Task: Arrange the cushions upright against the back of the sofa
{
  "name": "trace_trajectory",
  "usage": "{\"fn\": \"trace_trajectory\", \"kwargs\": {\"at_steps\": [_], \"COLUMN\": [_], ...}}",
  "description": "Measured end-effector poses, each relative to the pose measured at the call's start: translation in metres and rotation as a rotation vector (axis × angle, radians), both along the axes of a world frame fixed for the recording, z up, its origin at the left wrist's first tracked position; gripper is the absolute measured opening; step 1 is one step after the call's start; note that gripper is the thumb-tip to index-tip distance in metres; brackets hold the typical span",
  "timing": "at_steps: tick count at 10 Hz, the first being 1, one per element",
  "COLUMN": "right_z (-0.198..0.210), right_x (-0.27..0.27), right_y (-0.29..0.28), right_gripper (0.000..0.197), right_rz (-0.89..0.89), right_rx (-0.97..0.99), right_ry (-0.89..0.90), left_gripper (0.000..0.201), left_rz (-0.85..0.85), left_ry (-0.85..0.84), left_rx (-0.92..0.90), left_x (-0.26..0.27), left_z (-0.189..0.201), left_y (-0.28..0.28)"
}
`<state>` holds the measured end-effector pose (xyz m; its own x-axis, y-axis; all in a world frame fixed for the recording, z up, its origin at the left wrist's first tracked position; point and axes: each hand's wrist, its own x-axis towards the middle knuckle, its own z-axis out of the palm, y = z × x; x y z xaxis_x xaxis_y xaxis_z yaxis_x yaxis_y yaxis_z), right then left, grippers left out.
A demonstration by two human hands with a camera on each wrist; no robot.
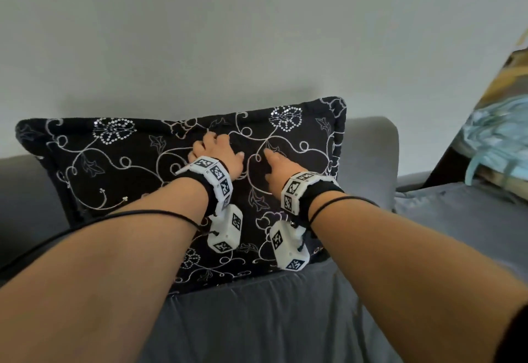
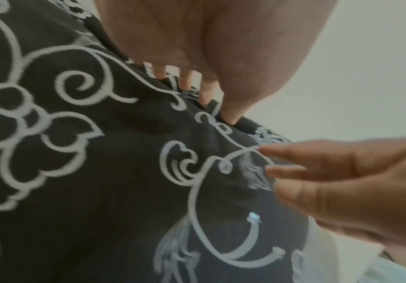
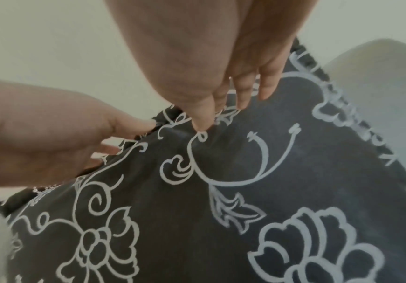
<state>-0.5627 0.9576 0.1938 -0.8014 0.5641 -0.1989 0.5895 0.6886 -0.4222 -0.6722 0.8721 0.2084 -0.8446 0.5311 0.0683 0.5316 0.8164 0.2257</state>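
Observation:
A black cushion (image 1: 120, 168) with white embroidered vines and sequin flowers stands upright on its long edge against the grey sofa back (image 1: 368, 139). My left hand (image 1: 217, 151) lies on the cushion's upper middle face. In the left wrist view its fingertips (image 2: 185, 84) dig into the cushion (image 2: 100, 172) just below the top seam. My right hand (image 1: 278, 164) rests beside it, a little lower and to the right. Its straight fingers (image 3: 243, 95) touch the cushion (image 3: 221, 229). Neither hand is curled round anything.
The grey sofa seat (image 1: 285, 319) runs below the cushion. A second cushion (image 1: 497, 139) with a yellow and teal pattern leans at the far right of the sofa. A plain white wall (image 1: 257, 34) rises behind the sofa back.

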Motion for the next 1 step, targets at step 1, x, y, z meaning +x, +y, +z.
{"fn": "trace_trajectory", "kwargs": {"at_steps": [1], "right_z": [0.0056], "right_x": [0.042], "right_y": [0.0233], "right_gripper": [0.069], "right_rz": [-0.042], "right_rx": [0.064], "right_ry": [0.093], "left_gripper": [0.056], "left_rz": [-0.083], "left_ry": [-0.013], "left_rx": [0.041], "left_x": [0.0593], "left_z": [0.0132], "left_y": [0.0297]}}
